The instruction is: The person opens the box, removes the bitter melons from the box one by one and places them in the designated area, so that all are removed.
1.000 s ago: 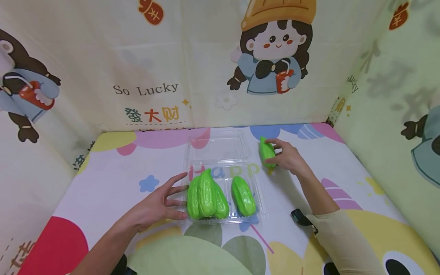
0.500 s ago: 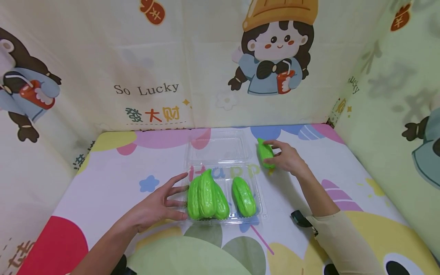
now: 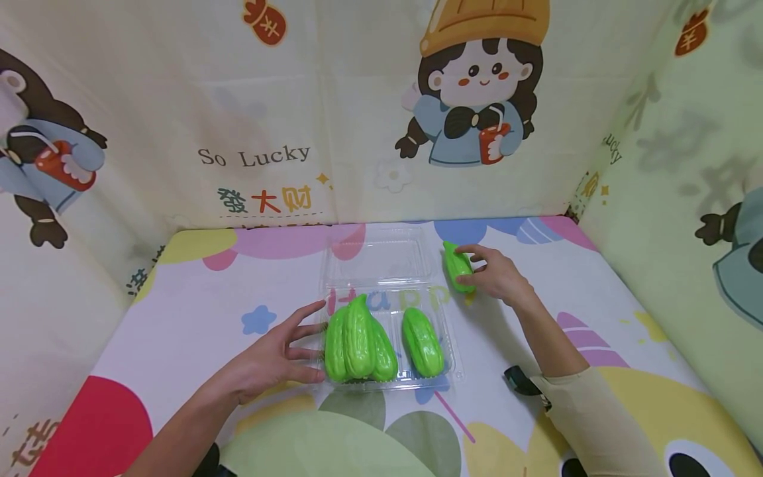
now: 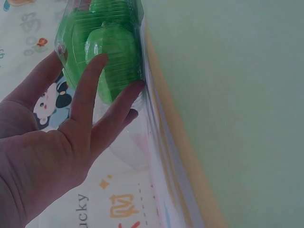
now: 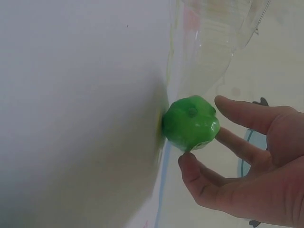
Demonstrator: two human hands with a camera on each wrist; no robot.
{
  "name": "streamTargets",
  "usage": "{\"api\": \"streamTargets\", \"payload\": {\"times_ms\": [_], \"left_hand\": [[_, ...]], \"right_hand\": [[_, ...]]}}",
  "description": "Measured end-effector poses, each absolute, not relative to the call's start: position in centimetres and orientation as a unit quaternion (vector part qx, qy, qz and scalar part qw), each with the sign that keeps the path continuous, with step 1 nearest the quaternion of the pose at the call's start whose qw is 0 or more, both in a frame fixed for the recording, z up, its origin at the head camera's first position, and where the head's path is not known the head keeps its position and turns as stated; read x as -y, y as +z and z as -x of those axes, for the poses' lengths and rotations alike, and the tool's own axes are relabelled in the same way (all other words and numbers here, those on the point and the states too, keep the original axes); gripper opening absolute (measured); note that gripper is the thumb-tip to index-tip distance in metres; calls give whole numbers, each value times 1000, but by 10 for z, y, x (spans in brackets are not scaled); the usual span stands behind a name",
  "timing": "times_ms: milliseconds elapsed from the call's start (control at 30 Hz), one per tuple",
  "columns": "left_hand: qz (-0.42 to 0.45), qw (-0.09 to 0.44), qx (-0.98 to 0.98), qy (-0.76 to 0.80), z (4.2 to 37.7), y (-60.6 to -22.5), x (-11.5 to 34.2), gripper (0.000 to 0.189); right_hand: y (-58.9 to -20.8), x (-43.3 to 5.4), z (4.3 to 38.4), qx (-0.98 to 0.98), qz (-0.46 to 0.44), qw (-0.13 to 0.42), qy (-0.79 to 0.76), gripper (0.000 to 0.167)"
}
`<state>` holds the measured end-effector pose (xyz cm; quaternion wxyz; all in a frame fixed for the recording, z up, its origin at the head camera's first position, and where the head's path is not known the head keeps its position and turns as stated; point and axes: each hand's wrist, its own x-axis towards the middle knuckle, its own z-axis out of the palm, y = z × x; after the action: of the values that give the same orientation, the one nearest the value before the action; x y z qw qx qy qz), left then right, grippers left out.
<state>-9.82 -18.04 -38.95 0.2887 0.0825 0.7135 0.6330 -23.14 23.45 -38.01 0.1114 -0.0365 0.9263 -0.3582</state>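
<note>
A clear hinged plastic container (image 3: 387,384) stands with its lid (image 3: 381,262) folded back on the table. Three glossy green ribbed gourds (image 3: 360,338) lean together in its left part, and another gourd (image 3: 422,341) lies apart on the right. My left hand (image 3: 271,361) spreads its extended fingers against the container's left wall; the left wrist view shows fingertips (image 4: 99,59) at the clear plastic. Beyond the container's right side, my right hand (image 3: 499,275) holds one more green ribbed gourd (image 3: 456,266) between thumb and fingers. This gourd (image 5: 190,122) rests on or close to the tabletop.
The table is covered by a printed cloth (image 3: 191,311) with coloured shapes. A cartoon-printed curtain (image 3: 357,99) rises behind, with more fabric at both sides. A dark strap-like device (image 3: 521,381) sits by the right sleeve.
My right hand and its gourd have shifted slightly left and toward me. The left hand and the container hold their place.
</note>
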Motion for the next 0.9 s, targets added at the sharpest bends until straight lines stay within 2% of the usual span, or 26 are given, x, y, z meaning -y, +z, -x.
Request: {"api": "streamTargets", "payload": {"times_ms": [333, 633, 900], "left_hand": [[-79, 288, -720, 626, 98, -389, 180, 114], [-72, 287, -723, 624, 99, -390, 180, 114], [-85, 290, -713, 633, 99, -390, 180, 115]], "right_hand": [[-377, -234, 229, -927, 38, 106, -358, 65], [-369, -231, 224, -933, 43, 58, -351, 64], [-356, -224, 214, -936, 50, 44, -347, 61]]}}
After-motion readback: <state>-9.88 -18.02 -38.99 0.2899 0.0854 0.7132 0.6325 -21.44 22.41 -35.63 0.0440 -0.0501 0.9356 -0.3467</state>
